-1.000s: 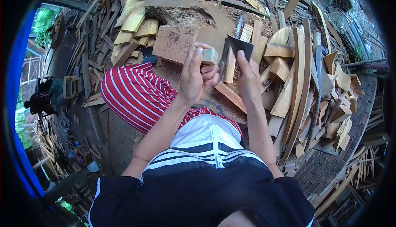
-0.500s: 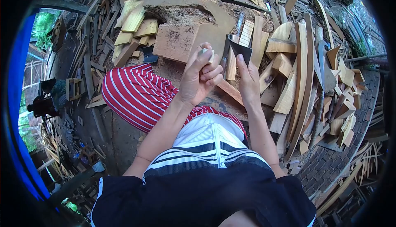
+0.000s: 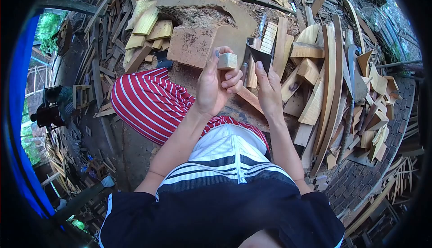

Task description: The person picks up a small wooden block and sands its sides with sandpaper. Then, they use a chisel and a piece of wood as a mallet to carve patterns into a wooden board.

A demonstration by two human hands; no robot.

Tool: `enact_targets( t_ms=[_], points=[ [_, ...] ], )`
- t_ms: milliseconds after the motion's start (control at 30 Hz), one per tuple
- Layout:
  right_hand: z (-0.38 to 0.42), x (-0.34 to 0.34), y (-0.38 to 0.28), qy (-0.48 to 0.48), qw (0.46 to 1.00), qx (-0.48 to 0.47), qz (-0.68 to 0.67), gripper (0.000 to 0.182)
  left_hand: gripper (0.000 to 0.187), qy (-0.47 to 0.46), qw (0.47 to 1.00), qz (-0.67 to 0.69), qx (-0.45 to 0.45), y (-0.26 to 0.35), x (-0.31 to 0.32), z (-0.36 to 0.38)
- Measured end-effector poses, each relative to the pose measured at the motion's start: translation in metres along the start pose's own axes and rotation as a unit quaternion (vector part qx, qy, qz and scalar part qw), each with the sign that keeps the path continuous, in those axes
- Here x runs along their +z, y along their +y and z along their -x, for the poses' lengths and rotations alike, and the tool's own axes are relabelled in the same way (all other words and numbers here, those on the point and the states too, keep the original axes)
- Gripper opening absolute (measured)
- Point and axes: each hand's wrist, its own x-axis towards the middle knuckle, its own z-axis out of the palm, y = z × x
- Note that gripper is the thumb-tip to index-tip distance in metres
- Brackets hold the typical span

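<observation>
My left hand (image 3: 211, 90) holds a small pale wooden block (image 3: 228, 62) between its thumb and curled fingers, with the block's flat face towards me. In my right hand (image 3: 270, 92) is a black piece of sandpaper (image 3: 262, 61), pinched under the thumb and curled at its upper left edge. The two hands are raised side by side over my lap, and the block and the sandpaper are apart. The fingers of my right hand behind the sandpaper are mostly hidden.
Ahead lies a large hollowed wood block (image 3: 191, 45). Yellowish offcuts (image 3: 146, 25) are stacked to its left. Long curved strips (image 3: 327, 90) and many wood pieces are heaped at the right. A saw-like tool (image 3: 350, 81) leans there. Striped red cloth (image 3: 148, 104) covers my leg.
My left hand has turned and its thumb has shifted, so more of the wooden block shows. The sandpaper in my right hand has tilted and moved slightly left.
</observation>
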Motion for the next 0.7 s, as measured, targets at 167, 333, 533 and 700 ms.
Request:
enact_targets(
  t_ms=[167,333,533,700],
  points=[
    [0.000,0.000,-0.004,-0.014,0.999,0.023,0.018,0.042,0.030,0.002,0.997,-0.068,0.027,-0.001,-0.003,0.000],
    [0.003,0.000,-0.008,0.007,0.999,0.004,0.041,0.036,0.032,0.037,0.998,-0.044,0.016,-0.003,-0.005,-0.001],
    [0.015,0.019,-0.022,-0.003,0.990,-0.122,0.068,0.037,0.034,-0.047,0.986,0.157,-0.016,-0.012,-0.028,-0.007],
    [0.012,0.024,-0.022,-0.018,0.973,-0.191,0.132,0.040,0.045,0.142,0.981,-0.115,0.070,-0.025,-0.005,0.001]
  ],
)
